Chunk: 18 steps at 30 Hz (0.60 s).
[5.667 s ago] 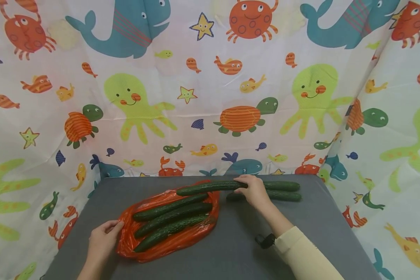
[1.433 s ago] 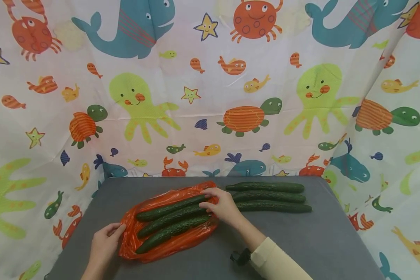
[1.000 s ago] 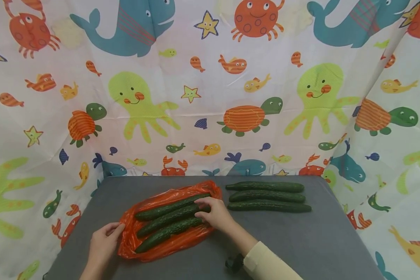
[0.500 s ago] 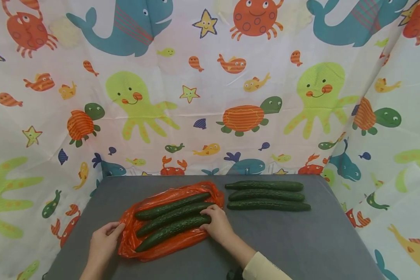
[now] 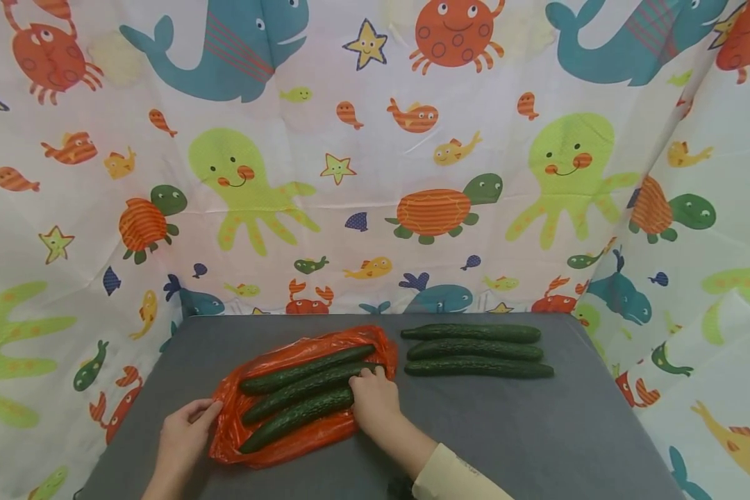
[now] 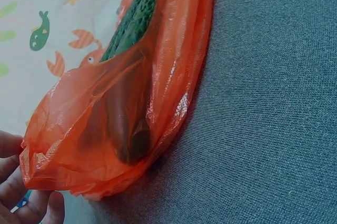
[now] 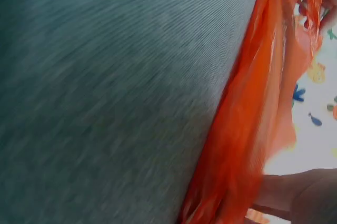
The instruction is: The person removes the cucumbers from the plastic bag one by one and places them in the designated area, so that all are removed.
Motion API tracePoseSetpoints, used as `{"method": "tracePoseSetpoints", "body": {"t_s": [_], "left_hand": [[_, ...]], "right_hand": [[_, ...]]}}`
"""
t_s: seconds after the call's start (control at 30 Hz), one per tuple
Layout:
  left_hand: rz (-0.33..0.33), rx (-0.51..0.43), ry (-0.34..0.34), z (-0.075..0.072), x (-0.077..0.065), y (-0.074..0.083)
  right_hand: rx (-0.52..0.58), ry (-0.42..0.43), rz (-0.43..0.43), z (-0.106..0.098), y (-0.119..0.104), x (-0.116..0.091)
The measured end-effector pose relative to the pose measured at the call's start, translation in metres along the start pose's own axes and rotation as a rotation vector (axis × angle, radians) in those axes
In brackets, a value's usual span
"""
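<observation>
An orange-red plastic bag [image 5: 306, 451] lies opened out on the table, with three dark green cucumbers [image 5: 306, 371] side by side on it. My left hand [image 5: 184, 437] pinches the bag's left edge; the left wrist view shows its fingers [image 6: 39, 205] at the gathered plastic, near a cucumber end seen through it. My right hand [image 5: 378, 406] grips the right end of the nearest cucumber [image 5: 300, 417], and its fingers hide that end. In the right wrist view, the right hand [image 7: 295, 195] is partly hidden behind the bag [image 7: 242, 124].
To the right of the bag, three more cucumbers [image 5: 478, 367] lie in a row on the grey tabletop [image 5: 525, 437]. A white curtain [image 5: 362, 125] printed with sea animals stands around the back and sides.
The cucumber my right hand held earlier now lies with the two on the right. The right hand has returned to the bag and closed on the nearest cucumber's end. My left hand stayed put.
</observation>
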<state>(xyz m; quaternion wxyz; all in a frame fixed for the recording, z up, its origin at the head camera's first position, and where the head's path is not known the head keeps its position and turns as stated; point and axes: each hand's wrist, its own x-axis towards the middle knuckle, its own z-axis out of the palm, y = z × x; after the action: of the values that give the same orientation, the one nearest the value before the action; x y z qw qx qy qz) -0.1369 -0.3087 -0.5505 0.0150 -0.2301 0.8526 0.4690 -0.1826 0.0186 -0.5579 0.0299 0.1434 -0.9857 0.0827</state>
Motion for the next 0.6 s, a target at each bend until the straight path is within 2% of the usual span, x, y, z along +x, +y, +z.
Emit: {"method": "tracePoseSetpoints", "body": {"t_s": [0.1,0.2,0.3,0.37,0.5,0.6], "left_hand": [[0.001,0.002,0.006,0.000,0.000,0.000],[0.006,0.003,0.005,-0.001,-0.001,-0.001],[0.010,0.000,0.000,-0.001,-0.002,-0.002],[0.013,-0.004,0.001,-0.001,-0.002,-0.002],[0.014,-0.013,0.009,-0.001,-0.002,-0.002],[0.012,-0.013,0.007,-0.001,-0.002,-0.003]], "right_hand": [[-0.001,0.024,-0.105,0.000,-0.008,0.005],[0.133,0.005,-0.156,0.003,-0.012,0.009],[0.275,-0.008,-0.112,0.010,-0.011,0.011],[0.324,-0.010,-0.067,0.013,-0.011,0.010],[0.344,-0.027,-0.010,0.016,-0.012,0.010],[0.336,-0.041,0.002,0.016,-0.015,0.009]]}}
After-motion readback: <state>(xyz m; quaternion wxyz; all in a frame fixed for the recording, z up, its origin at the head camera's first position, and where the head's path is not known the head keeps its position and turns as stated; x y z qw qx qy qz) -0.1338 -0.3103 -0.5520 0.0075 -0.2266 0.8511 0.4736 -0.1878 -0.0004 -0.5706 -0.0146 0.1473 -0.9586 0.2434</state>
